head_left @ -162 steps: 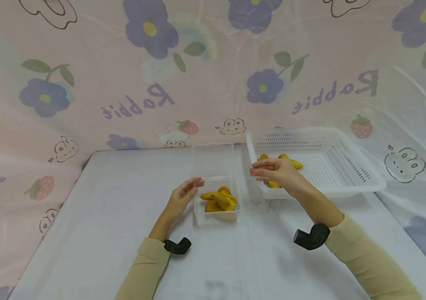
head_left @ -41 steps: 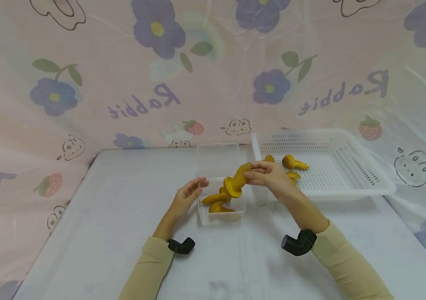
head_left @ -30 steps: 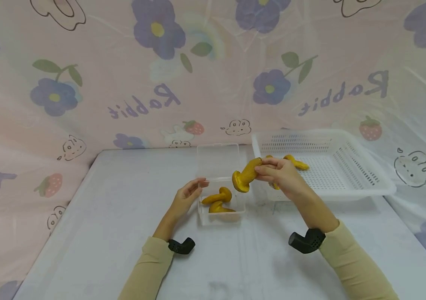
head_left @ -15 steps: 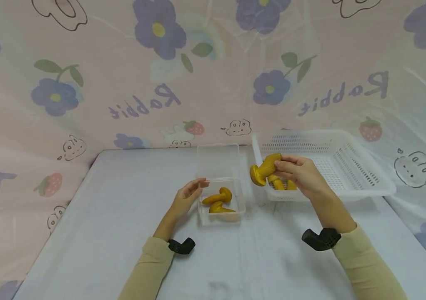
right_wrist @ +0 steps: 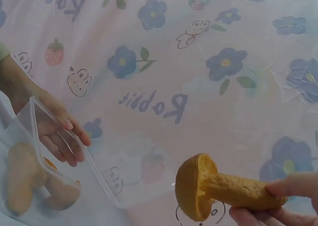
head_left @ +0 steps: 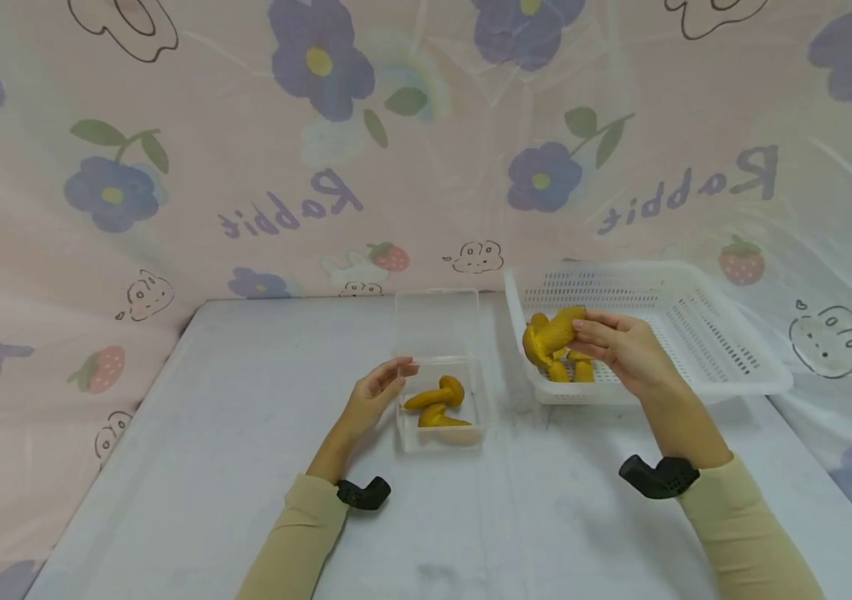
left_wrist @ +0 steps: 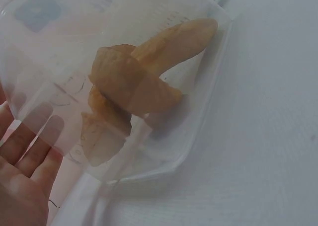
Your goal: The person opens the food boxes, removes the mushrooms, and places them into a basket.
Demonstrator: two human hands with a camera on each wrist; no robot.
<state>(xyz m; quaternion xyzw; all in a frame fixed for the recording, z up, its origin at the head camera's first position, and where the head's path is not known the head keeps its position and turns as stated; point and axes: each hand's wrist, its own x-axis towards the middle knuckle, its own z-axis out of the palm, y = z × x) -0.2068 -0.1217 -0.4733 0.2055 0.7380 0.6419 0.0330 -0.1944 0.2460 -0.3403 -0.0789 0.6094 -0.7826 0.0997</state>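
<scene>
A yellow mushroom is pinched by its stem in my right hand, held over the left part of the white basket. The right wrist view shows its rounded cap pointing left, away from the fingers. My left hand rests at the left rim of a clear plastic box, its fingers fairly straight along the wall. Inside the box lie two yellow mushrooms, one with its cap to the right and one in front of it. More mushrooms lie in the basket, partly hidden behind the held one.
The box's clear lid stands raised at its back. The perforated basket sits at the back right of the white table, near the patterned cloth behind. Each wrist wears a black camera.
My right hand, bare 5.4 seconds ago near the basket, has taken a mushroom from over the box and carried it right, above the basket. My left hand has stayed at the box.
</scene>
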